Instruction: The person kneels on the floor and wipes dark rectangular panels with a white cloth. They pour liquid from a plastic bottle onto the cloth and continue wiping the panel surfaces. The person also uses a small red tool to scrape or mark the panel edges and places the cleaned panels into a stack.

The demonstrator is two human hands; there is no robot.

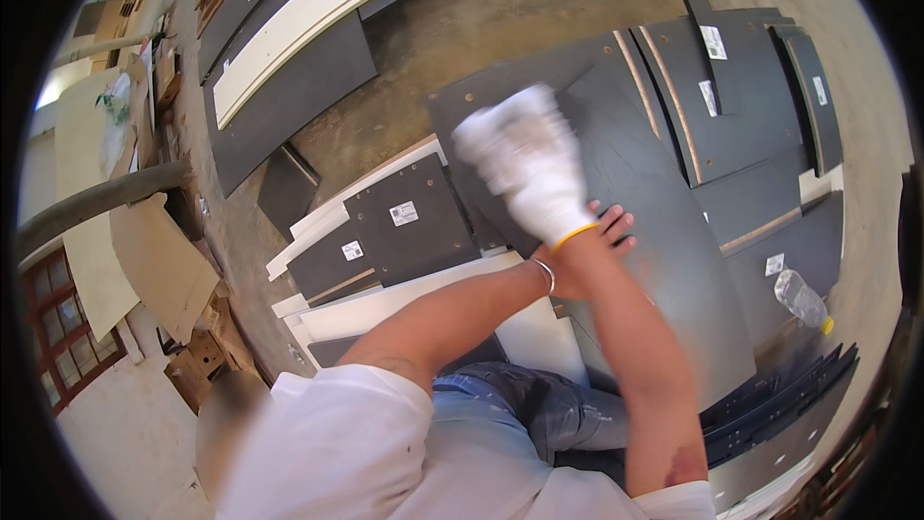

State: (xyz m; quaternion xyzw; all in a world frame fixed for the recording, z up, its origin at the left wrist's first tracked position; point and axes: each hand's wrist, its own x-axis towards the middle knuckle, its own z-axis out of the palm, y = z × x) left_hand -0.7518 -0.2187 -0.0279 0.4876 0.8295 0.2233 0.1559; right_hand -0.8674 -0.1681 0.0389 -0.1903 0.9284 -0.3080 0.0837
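My arms are crossed over a large dark grey panel (654, 260). My left hand (615, 222) is bare, with a bracelet at the wrist. It passes beneath my right forearm, which hides part of it, and its stretched fingers show beyond, at the panel. A white knitted glove with a yellow cuff covers my right hand (525, 154), which is over the panel's far left part. Motion smears that hand, so its fingers and anything in them cannot be made out.
Smaller labelled dark boards (409, 217) lie to the left, and more stacked boards (731, 125) to the right. A clear plastic bottle (801, 299) with a yellow cap lies at the right. Long white strips (318, 34) rest on dark panels at the far left. Cardboard (164, 260) leans farther left.
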